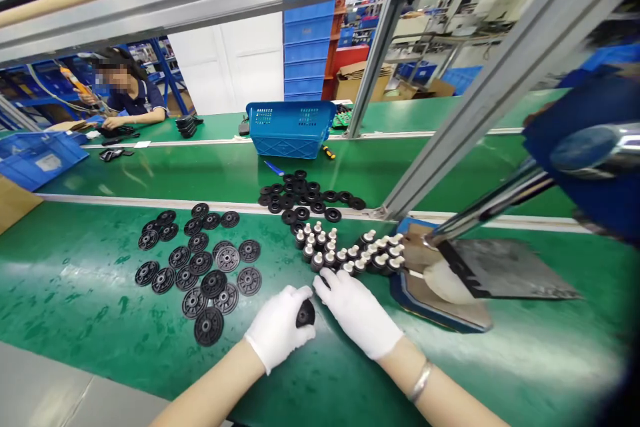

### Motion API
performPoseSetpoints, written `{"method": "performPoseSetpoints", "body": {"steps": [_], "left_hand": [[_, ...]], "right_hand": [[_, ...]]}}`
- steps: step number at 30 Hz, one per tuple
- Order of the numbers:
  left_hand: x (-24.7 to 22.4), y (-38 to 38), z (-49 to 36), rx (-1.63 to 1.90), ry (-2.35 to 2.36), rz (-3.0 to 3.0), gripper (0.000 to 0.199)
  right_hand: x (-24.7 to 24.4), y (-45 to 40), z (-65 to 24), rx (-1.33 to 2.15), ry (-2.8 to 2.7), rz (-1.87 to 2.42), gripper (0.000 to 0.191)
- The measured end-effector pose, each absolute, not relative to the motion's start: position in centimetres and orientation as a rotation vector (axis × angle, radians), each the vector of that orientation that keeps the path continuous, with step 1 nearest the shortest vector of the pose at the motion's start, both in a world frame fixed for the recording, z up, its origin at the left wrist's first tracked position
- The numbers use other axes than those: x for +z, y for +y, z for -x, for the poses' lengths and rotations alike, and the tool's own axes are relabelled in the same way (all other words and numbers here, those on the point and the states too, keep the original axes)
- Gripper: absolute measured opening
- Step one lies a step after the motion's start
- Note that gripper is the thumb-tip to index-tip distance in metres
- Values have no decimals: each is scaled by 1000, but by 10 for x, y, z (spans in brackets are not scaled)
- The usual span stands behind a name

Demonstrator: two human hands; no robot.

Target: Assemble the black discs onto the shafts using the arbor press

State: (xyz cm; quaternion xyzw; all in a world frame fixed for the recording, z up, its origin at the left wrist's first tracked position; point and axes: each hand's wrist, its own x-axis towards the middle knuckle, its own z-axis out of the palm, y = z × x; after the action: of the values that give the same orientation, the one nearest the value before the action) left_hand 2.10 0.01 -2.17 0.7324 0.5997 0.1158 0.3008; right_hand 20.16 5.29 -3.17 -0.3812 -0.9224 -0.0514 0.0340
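Note:
My left hand [281, 325], in a white glove, is closed round a small black round part [305, 313] above the green bench. Just to its right, my right hand [356, 310], also gloved, reaches to the near edge of a group of black parts with white tops [330, 247]. Its fingers are bent, and whether they grip one of these parts is hard to make out. Black ribbed discs [209, 326] lie spread out left of my left hand. Smaller black rings [300, 197] are heaped beyond the white-topped parts.
A blue basket [291, 128] stands at the back. Right of my hands is a stand with a metal plate [510, 268]. A metal post [480, 93] slants up from the bench. A person [135, 93] works at the far left, near a blue bin [43, 159].

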Motion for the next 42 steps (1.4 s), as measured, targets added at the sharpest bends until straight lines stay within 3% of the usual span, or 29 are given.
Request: {"method": "performPoseSetpoints", "body": {"steps": [8, 11, 16, 18, 21, 23, 26, 32, 42], "left_hand": [[-27, -14, -16, 407, 1621, -1860, 60], [-31, -18, -14, 595, 1599, -1630, 60], [-32, -26, -8, 868, 1352, -1028, 45], [-28, -28, -6, 953, 1201, -868, 48], [-19, -27, -5, 1091, 944, -599, 55], [-15, -24, -7, 1137, 815, -493, 50], [-11, -20, -14, 1178, 701, -402, 35], [-6, -26, -33, 1252, 775, -467, 41], [3, -36, -25, 1114, 1296, -1391, 37]], "right_hand": [[-16, 69, -203, 332, -2798, 1159, 16], [-13, 78, -206, 635, -2702, 1126, 14], [-16, 52, -205, 1184, -2397, 1172, 35], [-17, 34, -203, 1503, -2060, 1191, 37], [-17, 9, -202, 1777, -1517, 1190, 56], [-16, -2, -202, 1801, -1403, 1201, 53], [-13, -15, -202, 1828, -1358, 1216, 34], [-7, -31, -192, 1617, -1392, 1411, 23], [3, -40, -189, 1305, -1580, 1471, 18]]}}
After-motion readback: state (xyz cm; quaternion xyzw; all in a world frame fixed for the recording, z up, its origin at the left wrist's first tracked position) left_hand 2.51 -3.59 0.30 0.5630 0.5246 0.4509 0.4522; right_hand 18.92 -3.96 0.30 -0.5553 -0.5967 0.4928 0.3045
